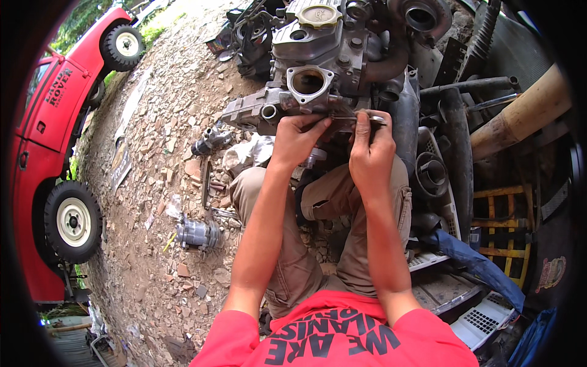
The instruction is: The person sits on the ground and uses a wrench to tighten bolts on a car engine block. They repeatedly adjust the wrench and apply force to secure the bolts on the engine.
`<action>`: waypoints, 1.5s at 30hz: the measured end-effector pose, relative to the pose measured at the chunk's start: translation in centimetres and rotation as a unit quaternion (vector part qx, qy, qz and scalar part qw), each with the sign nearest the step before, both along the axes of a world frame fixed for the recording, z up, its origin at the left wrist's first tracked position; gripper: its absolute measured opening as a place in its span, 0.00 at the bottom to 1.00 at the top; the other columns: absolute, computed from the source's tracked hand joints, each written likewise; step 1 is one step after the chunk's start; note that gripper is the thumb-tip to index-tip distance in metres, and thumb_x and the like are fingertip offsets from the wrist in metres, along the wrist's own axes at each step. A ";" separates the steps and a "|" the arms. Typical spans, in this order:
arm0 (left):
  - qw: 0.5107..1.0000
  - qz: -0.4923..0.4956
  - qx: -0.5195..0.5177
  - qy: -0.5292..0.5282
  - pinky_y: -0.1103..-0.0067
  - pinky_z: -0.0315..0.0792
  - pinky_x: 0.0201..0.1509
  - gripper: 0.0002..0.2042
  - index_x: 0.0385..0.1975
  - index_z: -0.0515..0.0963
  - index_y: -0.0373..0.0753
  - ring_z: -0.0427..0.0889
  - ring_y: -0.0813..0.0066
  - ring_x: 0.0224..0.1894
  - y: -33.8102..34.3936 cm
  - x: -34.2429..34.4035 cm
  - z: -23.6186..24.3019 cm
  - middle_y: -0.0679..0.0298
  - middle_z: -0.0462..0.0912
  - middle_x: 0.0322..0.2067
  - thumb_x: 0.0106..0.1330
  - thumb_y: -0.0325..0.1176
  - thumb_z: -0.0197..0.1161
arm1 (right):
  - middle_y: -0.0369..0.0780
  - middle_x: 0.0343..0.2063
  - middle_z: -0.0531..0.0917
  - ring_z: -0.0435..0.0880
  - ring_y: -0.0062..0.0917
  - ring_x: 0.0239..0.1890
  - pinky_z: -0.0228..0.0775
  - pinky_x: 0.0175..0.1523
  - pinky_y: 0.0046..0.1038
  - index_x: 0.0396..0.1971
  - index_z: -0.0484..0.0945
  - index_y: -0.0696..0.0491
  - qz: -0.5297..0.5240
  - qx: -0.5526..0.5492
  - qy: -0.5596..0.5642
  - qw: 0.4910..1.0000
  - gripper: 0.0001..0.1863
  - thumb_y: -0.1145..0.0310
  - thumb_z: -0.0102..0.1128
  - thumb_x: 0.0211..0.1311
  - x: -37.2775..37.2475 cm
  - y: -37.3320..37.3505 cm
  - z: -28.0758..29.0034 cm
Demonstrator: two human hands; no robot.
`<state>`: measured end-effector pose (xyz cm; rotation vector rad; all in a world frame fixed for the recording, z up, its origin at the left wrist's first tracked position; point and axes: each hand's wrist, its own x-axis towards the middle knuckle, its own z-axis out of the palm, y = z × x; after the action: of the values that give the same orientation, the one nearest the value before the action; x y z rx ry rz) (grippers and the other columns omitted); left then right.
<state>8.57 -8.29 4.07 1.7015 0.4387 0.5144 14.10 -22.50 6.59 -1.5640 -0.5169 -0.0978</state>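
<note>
A large grey metal engine (299,46) stands in front of me, with an oil filler cap (318,16) on top. A three-bolt flange (310,84) with a round opening faces me just above my hands. My left hand (299,139) is closed at the engine's lower front, its fingertips pinched on something I cannot make out. Close by on its right, my right hand (372,145) pinches a thin, shiny metal tool (347,118) between thumb and fingers. The tool lies roughly level and points toward my left fingertips. Its exact kind and its far end are hidden.
Stony ground (153,202) spreads to my left, with a pulley-fitted metal part (199,234) and a pale rag (249,150) on it. A red vehicle (52,116) stands beyond. Black pipes (455,140), a bamboo pole (520,113) and white plastic crates (486,321) crowd my right.
</note>
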 end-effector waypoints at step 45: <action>0.995 0.076 0.054 -0.035 0.86 0.69 0.29 0.10 0.37 0.85 0.33 0.77 0.86 0.25 -0.7 0.1 0.0 0.66 0.84 0.24 0.59 0.31 0.72 | 0.49 0.41 0.81 0.82 0.33 0.43 0.79 0.52 0.33 0.47 0.69 0.64 0.192 0.483 0.533 0.668 0.13 0.69 0.45 0.74 1.7 0.5 -9.5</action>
<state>8.63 -9.04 4.11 1.7559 0.4999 0.7165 15.83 -22.00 -2.94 -0.2391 0.1963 0.7417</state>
